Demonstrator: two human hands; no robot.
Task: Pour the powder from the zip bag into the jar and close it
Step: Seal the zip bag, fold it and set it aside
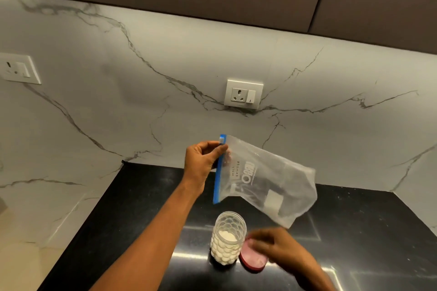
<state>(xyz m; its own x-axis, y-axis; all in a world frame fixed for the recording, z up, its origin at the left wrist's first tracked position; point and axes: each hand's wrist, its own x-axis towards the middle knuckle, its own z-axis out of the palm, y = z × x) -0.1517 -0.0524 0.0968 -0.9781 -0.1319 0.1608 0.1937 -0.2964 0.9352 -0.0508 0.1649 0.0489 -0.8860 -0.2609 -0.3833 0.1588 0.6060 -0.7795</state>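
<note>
A clear zip bag (267, 182) with a blue zipper strip hangs in the air above the counter, looking nearly empty. My left hand (202, 160) pinches it at the zipper's top end. Below it stands an open clear textured jar (227, 240) holding white powder up to about half its height. A pink round lid (251, 258) lies flat on the counter just right of the jar. My right hand (277, 249) is blurred and lies over the lid's right side, fingers touching it; whether it grips the lid is unclear.
The jar and lid sit on a glossy black counter (142, 220) set against a white marble backsplash. A wall socket (243, 94) is above the bag, another socket (19, 68) at far left. Dark cabinets hang overhead.
</note>
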